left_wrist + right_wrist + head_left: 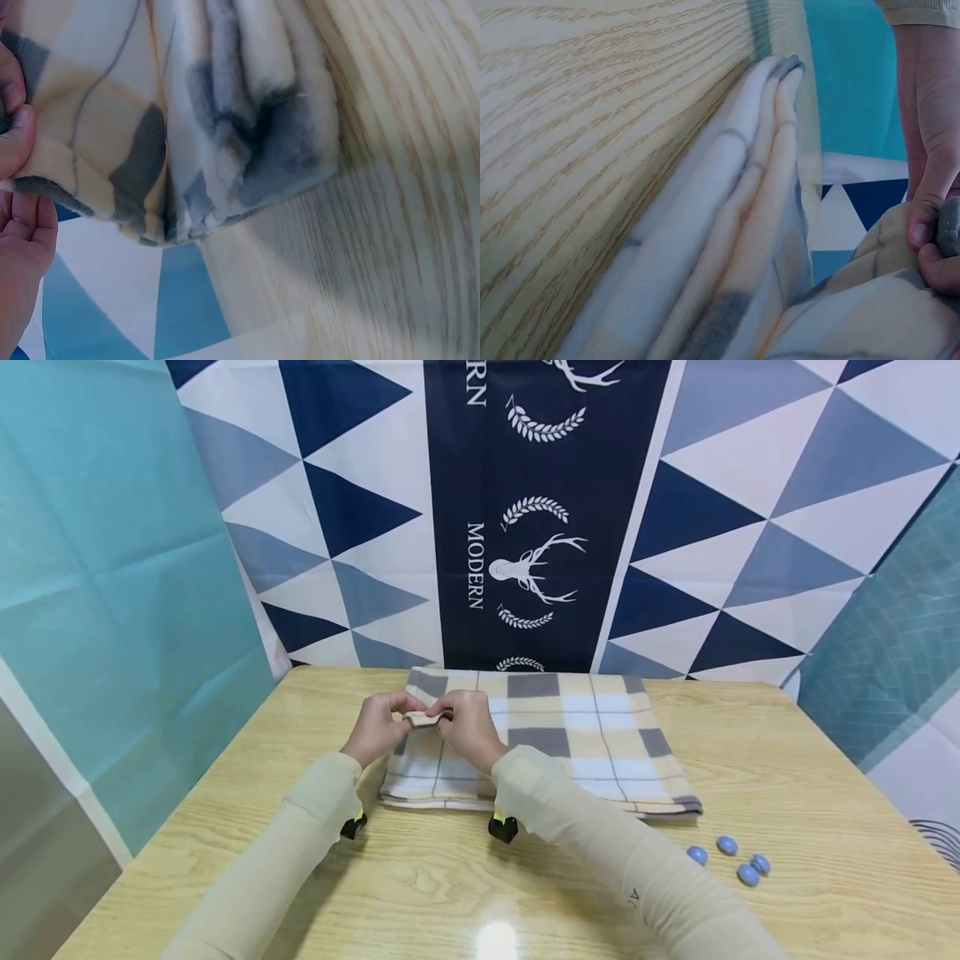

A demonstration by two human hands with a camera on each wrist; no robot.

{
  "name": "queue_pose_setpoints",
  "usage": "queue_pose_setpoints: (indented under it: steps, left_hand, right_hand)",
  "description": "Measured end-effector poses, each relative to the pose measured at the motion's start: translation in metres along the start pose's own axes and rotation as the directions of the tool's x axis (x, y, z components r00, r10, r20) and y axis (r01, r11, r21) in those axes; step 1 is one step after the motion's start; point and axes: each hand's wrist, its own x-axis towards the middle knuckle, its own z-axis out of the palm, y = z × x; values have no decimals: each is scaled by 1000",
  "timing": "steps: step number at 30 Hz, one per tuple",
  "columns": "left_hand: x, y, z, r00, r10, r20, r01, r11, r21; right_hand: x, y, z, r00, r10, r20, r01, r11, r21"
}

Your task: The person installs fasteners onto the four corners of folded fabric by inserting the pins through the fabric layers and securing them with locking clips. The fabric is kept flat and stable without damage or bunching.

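A folded plaid fleece blanket [540, 739] in cream, white and grey lies on the wooden table, its stacked layers showing in the right wrist view. At its left side, my left hand [377, 727] pinches a raised bit of the cloth between thumb and fingers. Close beside it, my right hand [472, 727] pinches the same raised fold, the fingertips of both hands nearly meeting. In the left wrist view, the lifted blanket edge [52, 169] is held between fingers at the left border. Parts of both hands fall outside the wrist views.
Several small blue rounded pieces [748, 874] lie on the table [420, 881] to the right, in front of the blanket. A patterned cloth [540, 527] hangs behind the table, with a teal sheet [127, 543] at the left. Small black devices [503, 827] hang under both wrists.
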Motion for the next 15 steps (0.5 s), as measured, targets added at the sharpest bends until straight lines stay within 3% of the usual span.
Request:
queue_pose_setpoints:
  steps: [5, 9, 15]
  left_hand:
    - [-1, 1, 1, 999, 6, -40, -6, 1000, -3]
    - [-3, 2, 2, 998, 7, -67, -7, 1000, 2]
    - [0, 5, -3, 999, 22, -39, -21, 1000, 6]
  right_hand:
    - [0, -1, 1, 999, -29, -34, 29, 1000, 1]
    - [-2, -2, 1, 999, -4, -31, 5, 1000, 24]
    - [1, -3, -3, 999, 39, -29, -39, 999, 10]
